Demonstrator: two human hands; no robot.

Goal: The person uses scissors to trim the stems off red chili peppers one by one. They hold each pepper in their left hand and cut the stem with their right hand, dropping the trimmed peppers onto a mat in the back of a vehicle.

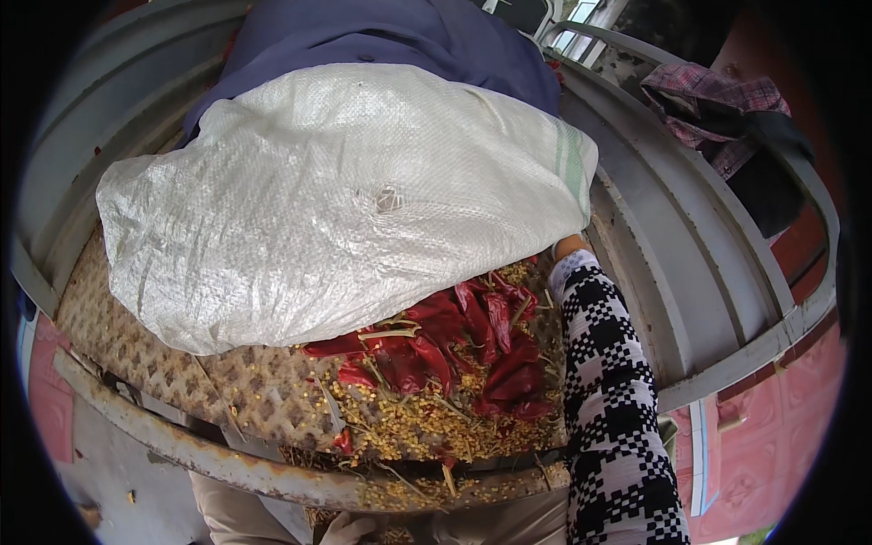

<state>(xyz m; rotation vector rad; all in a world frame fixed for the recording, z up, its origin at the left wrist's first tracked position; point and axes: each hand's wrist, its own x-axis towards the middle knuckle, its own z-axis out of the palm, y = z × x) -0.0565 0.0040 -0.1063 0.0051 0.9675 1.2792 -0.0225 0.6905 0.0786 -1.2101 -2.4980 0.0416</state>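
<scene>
Along the near side, seeds (436,431) litter the bed (118,272); red peppers (495,363) lie just beyond, right of middle, meeting the sack (345,182). The right hand (570,244) is mostly hidden at the sack's right edge, so I cannot tell its grip; the left hand is out of view. Sack handling seems underway; shifting it would need firm hold. Farthest, blue cloth (400,36).

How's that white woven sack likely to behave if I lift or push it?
The white woven sack is probably floppy, given its creases and sagging outline. Its shiny surface suggests it may be somewhat slippery. Pulling near the frayed-looking spot could tear it further, since the weave looks broken there. Its weight I can't judge.
</scene>
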